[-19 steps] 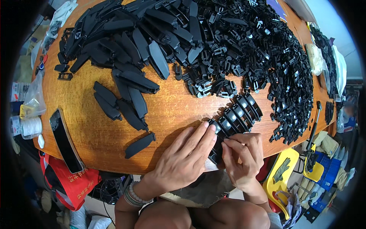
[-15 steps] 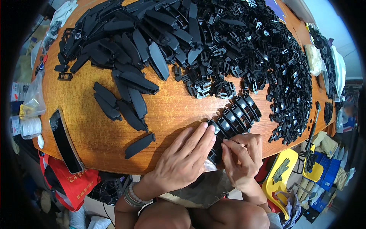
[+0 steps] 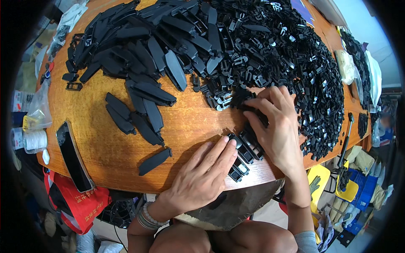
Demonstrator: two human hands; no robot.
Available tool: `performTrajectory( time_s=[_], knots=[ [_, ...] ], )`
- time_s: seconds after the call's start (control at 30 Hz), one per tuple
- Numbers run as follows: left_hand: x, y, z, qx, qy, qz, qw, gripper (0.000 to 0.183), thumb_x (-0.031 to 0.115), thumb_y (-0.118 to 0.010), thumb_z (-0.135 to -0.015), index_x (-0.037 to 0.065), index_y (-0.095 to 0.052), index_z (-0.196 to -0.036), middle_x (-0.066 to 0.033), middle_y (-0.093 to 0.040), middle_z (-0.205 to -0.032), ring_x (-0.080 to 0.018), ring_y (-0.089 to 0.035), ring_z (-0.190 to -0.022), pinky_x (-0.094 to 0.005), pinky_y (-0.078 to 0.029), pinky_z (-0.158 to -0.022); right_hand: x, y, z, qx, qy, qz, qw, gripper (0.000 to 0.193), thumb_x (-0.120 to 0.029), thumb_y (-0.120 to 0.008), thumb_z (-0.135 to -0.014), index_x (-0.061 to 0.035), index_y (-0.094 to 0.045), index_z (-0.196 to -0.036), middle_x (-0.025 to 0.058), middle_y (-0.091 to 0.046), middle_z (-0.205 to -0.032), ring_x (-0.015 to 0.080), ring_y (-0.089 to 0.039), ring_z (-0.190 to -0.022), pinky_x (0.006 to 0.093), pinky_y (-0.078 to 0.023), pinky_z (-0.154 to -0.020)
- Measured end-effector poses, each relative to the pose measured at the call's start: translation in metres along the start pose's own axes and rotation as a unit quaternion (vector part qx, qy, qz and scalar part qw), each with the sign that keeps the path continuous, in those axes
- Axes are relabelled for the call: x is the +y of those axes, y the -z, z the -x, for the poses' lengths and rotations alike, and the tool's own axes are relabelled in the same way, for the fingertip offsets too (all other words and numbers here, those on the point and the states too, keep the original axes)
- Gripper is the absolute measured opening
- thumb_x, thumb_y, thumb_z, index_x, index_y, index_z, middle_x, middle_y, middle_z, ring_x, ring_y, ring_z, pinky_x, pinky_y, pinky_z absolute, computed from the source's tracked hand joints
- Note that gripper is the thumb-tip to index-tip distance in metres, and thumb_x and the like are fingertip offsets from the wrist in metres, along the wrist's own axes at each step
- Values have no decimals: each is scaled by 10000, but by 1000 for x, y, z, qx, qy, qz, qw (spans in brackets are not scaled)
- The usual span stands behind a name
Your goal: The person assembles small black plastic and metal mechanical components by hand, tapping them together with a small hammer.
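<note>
Remote: I see the right hand (image 3: 276,124) right of centre, nearer than the other to the heap of small clips (image 3: 293,63). Its grip is narrow, at the heap's lower edge; I can't tell whether it holds a clip.

Partner: And the black frames (image 3: 246,155)?

Remote: On the desk (image 3: 190,122), lower centre, below my right grip. Their long axes slant from upper left to lower right. The left hand (image 3: 201,173) lies flat, fingers over the frames' left end; its thumb is hidden, so I can't tell if it pinches.

Partner: Any writing?

Remote: Yellow lettering on the red bag (image 3: 69,198), lower left. None I can make out on the frames.
</note>
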State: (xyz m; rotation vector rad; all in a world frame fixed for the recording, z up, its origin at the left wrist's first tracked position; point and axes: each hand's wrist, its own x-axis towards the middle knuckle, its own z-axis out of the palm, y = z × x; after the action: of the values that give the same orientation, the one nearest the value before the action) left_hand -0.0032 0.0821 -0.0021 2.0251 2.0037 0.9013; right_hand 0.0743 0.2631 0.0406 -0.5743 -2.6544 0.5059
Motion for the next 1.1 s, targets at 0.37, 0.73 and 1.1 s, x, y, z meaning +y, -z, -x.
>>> performTrajectory(
  time_s=[0.37, 0.73, 1.1],
  knots=[
    [0, 1, -1, -2, -3, 8, 1000, 463, 46, -550, -755, -75, -544, -1202, -202, -496, -1322, -332, -464, -1260, -455, -392, -1037, 8, -2, -22, -41, 84, 32, 995, 195, 18, -699, -680, -26, -641, -861, 89, -551, -898, 266, -517, -874, 355, -437, -774],
    [6, 5, -10, 131, 38, 134, 981, 436, -21, -556, -793, -93, -509, -1221, -236, -544, -1213, -328, -563, -1138, -414, -475, -936, 13, 15, 27, 68, -195, -504, 839, 98, 100, -646, -783, 53, -651, -868, 104, -614, -986, 91, -587, -749, 205, -484, -652],
    [26, 8, -45, 160, 190, 435, 866, 271, -62, -624, -826, -46, -594, -1095, -140, -648, -895, -190, -683, -748, -272, -553, -648, -13, 2, 74, 129, -144, -587, 786, 74, 41, -581, -853, 11, -584, -921, 155, -534, -1112, 114, -534, -849, 250, -455, -765]
  ],
)
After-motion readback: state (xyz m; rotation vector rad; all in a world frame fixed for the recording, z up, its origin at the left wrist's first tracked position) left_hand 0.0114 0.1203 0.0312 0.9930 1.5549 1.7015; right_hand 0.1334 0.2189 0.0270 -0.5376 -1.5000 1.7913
